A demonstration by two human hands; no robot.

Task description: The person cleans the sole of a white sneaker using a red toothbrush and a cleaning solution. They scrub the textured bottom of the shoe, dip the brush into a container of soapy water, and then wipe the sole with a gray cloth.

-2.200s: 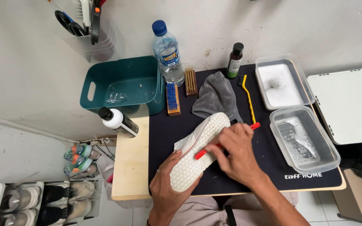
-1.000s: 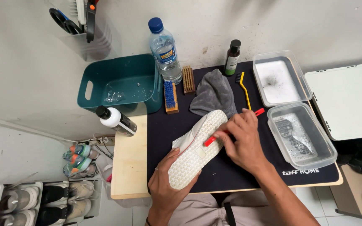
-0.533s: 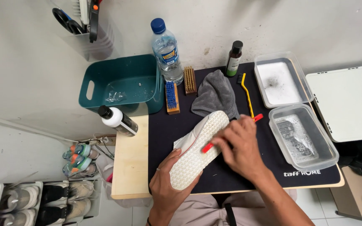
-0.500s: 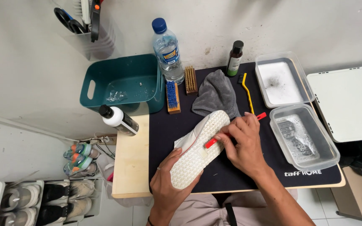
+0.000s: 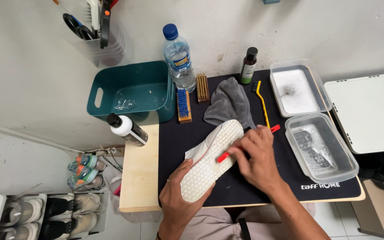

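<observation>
- Head view, looking down on your desk w/ a black mat [image 5: 245, 195] on it.
- Your left hand [image 5: 181, 200] sits at the near edge, fingers curled round the heel end of a white shoe [image 5: 212, 160], gripping it firmly; sole faces up, shoe lies diagonal, toe pointing far-right.
- Your right hand [image 5: 256, 155] is just right of the shoe, fingers closed on a red-handled brush [image 5: 227, 153]; its near-left end touches the sole abt mid-length, the red handle tip [image 5: 275, 128] pokes out past your fingers on the far-right.
- Grey cloth [image 5: 227, 104] lies just beyond the toe, touching or nearly so; can't tell which.
- Yellow brush [image 5: 262, 100] lies right of the cloth, next to it.
- Far side: blue-bristle brush [image 5: 183, 104] & wooden brush [image 5: 202, 88] side by side, clear water bottle [image 5: 179, 58] behind them, dark small bottle [image 5: 248, 66] further right.
- Teal tub [image 5: 132, 91] at far left; white bottle w/ black cap [image 5: 126, 129] lying just near of it.
- Two clear trays on the right: far one [image 5: 298, 86], near one [image 5: 321, 146] w/ soapy water.
</observation>
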